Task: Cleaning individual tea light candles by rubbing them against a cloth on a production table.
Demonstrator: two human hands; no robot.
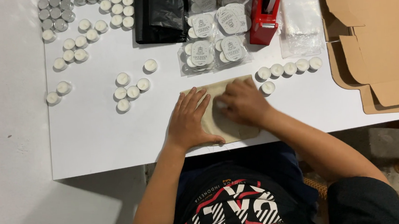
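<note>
Packing bench, seen from above. The left hand [190,118] lies flat, fingers spread, on a small beige cloth pouch [222,120] near the white table's [93,133] front edge. The right hand [243,103], fingers curled, presses on the pouch; whether it grips a candle cannot be told. Clear packets of bagged tealights [213,45] lie finished behind; six loose white tealight candles [289,68] wait just right, many more at left.
</note>
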